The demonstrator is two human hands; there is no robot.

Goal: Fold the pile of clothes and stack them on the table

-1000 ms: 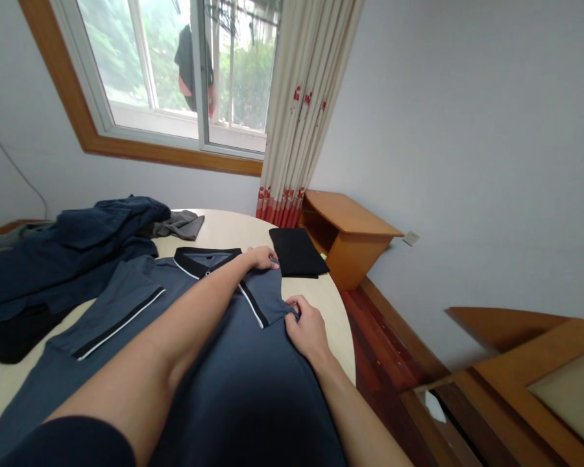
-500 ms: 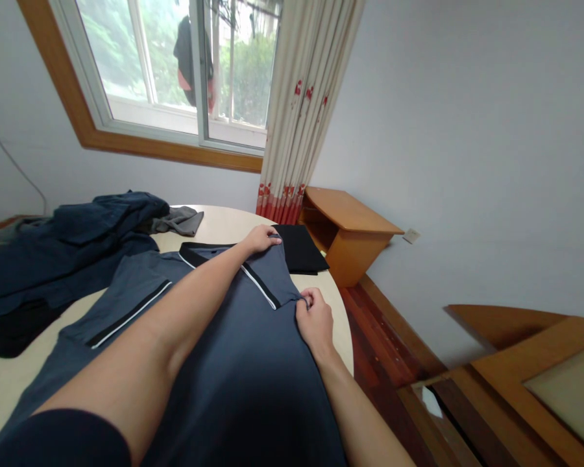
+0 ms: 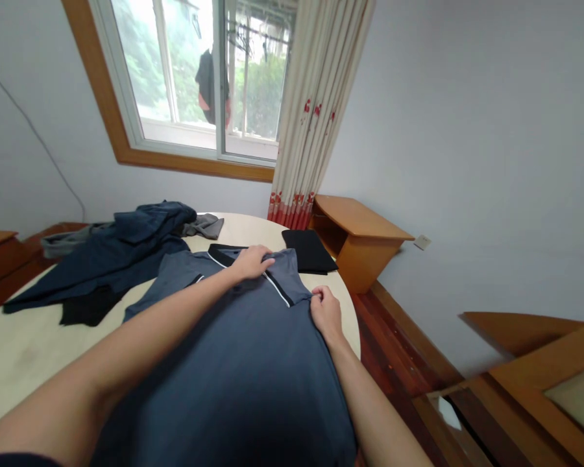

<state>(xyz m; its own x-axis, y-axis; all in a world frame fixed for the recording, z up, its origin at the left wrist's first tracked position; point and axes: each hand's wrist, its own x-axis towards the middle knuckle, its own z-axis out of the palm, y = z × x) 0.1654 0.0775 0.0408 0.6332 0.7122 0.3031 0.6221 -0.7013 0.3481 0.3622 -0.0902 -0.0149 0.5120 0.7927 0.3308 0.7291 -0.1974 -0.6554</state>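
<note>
A dark grey-blue polo shirt [image 3: 243,363] is spread over the round table, its black collar with white piping at the far end. My left hand [image 3: 253,261] lies on the shirt just beside the collar, fingers stretched over the cloth and not gripping it. At the shirt's right edge, near the black-and-white sleeve trim, my right hand [image 3: 327,311] pinches the fabric. The right sleeve is folded inward, its trim lying across the chest. My left forearm hides part of the left sleeve.
A folded black garment [image 3: 310,251] lies at the table's far right. Rumpled dark blue clothes [image 3: 141,250] and a grey cloth [image 3: 205,226] are heaped at the far left. Beyond the pale table [image 3: 19,370] stand a wooden cabinet [image 3: 363,220] and a curtain [image 3: 311,123].
My left hand has let go of the shoulder edge and shifted left toward the collar. My right hand keeps its pinch. The camera view has turned slightly left.
</note>
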